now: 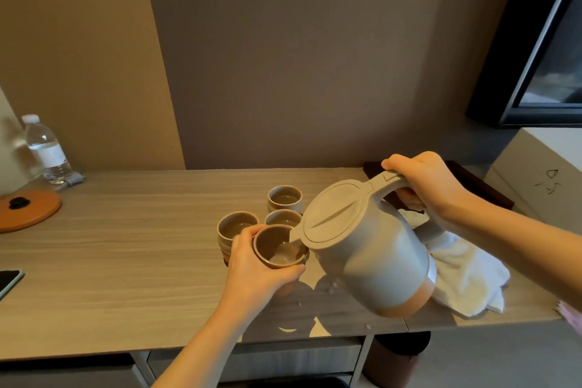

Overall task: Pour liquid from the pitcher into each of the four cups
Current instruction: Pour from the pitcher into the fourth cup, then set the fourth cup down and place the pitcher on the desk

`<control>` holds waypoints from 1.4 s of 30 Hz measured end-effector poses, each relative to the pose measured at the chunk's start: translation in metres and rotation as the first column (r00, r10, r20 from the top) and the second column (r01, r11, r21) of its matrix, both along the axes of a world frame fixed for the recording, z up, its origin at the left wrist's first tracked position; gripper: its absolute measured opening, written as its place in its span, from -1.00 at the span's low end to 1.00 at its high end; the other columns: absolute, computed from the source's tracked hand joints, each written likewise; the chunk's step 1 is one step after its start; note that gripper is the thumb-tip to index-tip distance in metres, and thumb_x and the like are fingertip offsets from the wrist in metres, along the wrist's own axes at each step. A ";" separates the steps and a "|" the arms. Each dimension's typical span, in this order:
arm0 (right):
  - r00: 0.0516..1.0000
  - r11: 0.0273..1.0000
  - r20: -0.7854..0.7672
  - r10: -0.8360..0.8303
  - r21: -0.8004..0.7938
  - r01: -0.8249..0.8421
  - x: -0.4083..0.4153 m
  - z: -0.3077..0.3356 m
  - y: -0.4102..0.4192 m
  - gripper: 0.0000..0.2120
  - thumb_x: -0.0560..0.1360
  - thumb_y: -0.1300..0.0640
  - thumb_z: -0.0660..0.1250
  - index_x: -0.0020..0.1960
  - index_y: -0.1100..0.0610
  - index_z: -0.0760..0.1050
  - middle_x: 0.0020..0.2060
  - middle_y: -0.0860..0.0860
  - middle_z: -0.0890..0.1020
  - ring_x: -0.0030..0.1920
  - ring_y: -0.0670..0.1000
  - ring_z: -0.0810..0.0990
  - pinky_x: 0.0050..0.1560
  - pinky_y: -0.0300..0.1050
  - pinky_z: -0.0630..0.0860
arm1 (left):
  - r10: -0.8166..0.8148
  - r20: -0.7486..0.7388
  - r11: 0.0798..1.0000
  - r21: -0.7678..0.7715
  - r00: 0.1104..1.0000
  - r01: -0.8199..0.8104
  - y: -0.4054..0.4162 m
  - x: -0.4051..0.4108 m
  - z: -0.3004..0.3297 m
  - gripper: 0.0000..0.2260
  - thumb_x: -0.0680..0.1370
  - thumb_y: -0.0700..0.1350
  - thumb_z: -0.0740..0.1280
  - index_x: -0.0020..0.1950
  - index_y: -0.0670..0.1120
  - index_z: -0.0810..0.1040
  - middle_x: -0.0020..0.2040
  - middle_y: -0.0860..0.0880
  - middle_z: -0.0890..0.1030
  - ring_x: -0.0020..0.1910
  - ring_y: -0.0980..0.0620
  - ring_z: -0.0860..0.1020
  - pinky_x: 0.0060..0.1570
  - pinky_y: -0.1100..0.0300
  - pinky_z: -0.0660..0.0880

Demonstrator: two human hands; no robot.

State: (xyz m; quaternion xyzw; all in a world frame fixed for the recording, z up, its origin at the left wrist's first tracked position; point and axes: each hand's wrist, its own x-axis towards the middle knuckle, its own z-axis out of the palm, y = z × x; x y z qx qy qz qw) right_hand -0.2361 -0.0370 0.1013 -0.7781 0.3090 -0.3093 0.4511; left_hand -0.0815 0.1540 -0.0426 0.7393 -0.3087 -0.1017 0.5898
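The right hand (423,186) grips the handle of the pitcher (368,249), which hangs tilted above the worktop (126,277) with its spout over the near cup (279,247). The left hand (255,264) is wrapped round that cup and seems to hold it up just off the surface, rim close to the spout. A little liquid shows in its bottom, so this pour looks only begun.

The other three cups stand close behind: the left cup (236,227), the middle cup (283,218), partly hidden by the pitcher's lid, and the far cup (285,198). Each seems to show a sheen of liquid inside, so I judge them filled already and this one the last; the light is dim, so I can't be certain.

A few drops (332,287) lie on the worktop below the pitcher. A white towel (466,274) lies bunched just behind it on the right. Well off to the left stand a bottle (45,148), an orange lid (28,208) and a phone (9,282) at the edge. Nothing blocks the pour, though the cups crowd tightly together.
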 end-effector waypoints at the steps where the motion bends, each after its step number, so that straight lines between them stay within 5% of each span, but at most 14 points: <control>1: 1.000 1.000 0.022 -0.012 0.024 0.011 -0.001 0.000 -0.001 -0.64 0.46 0.08 0.29 -0.29 0.40 0.51 -0.37 0.21 0.42 -0.32 0.16 0.35 -0.35 -0.11 0.32 | 0.007 0.001 1.000 0.003 1.000 -0.007 -0.001 0.001 0.004 -0.22 0.09 0.01 0.68 0.20 0.12 0.37 0.15 0.10 0.48 0.15 0.09 0.46 0.10 0.13 0.50; 7: 0.983 0.982 0.162 -0.082 0.183 0.052 -0.006 -0.001 -0.007 -0.57 0.47 0.06 0.29 -0.55 0.15 0.39 -0.67 -0.04 0.36 -0.64 -0.13 0.30 -0.45 -0.19 0.27 | -0.004 -0.001 1.000 -0.018 1.000 0.004 -0.007 0.018 0.026 -0.25 0.05 0.06 0.66 0.15 0.17 0.40 0.13 0.11 0.52 0.14 0.08 0.49 0.04 0.11 0.53; 10: 0.965 0.964 0.228 -0.129 0.255 0.068 -0.007 -0.001 -0.010 -0.55 0.45 0.06 0.28 -0.59 0.13 0.35 -0.67 -0.03 0.31 -0.62 -0.09 0.23 -0.46 -0.18 0.21 | 0.010 -0.008 1.000 -0.021 1.000 -0.010 -0.011 0.026 0.039 -0.30 0.06 0.06 0.66 0.11 0.20 0.42 0.11 0.12 0.53 0.11 0.13 0.50 0.00 0.04 0.57; 15: 0.941 0.938 0.281 -0.188 0.336 0.087 -0.004 -0.006 -0.020 -0.60 0.44 0.02 0.28 -0.51 0.18 0.34 -0.66 -0.01 0.30 -0.59 -0.07 0.22 -0.42 -0.16 0.21 | 0.020 -0.024 0.998 -0.058 1.000 -0.021 -0.020 0.043 0.061 -0.36 0.15 -0.11 0.66 0.13 0.05 0.45 0.08 0.05 0.55 0.03 0.16 0.52 -0.12 0.25 0.45; 20: 0.931 0.929 0.295 -0.214 0.357 0.101 0.003 -0.012 -0.031 -0.59 0.43 0.01 0.29 -0.51 0.18 0.34 -0.65 0.00 0.31 -0.58 -0.06 0.22 -0.43 -0.16 0.21 | 0.055 -0.040 0.998 -0.040 0.998 -0.056 -0.036 0.067 0.074 -0.35 0.21 -0.05 0.64 0.20 0.04 0.41 0.03 0.14 0.52 0.00 0.16 0.50 -0.18 0.26 0.44; 28: 0.934 0.924 0.283 -0.218 0.368 0.105 0.016 -0.034 -0.051 -0.66 0.47 0.03 0.27 -0.39 0.22 0.47 -0.65 -0.05 0.40 -0.62 -0.12 0.31 -0.53 -0.28 0.26 | 0.136 -0.046 0.989 0.058 0.990 -0.133 -0.066 0.121 0.072 -0.28 0.27 0.02 0.60 0.33 0.04 0.32 0.22 0.01 0.45 0.18 0.00 0.42 0.01 0.10 0.45; 42: 0.930 0.877 0.261 -0.258 0.467 0.112 0.049 -0.073 -0.078 -0.64 0.50 0.06 0.26 -0.43 0.19 0.49 -0.65 -0.02 0.39 -0.64 -0.12 0.29 -0.60 -0.33 0.24 | 0.206 -0.099 0.909 0.388 0.974 -0.153 -0.099 0.170 0.029 -0.30 0.32 -0.15 0.58 0.37 -0.10 0.32 0.29 -0.16 0.45 0.29 -0.18 0.42 0.14 0.00 0.44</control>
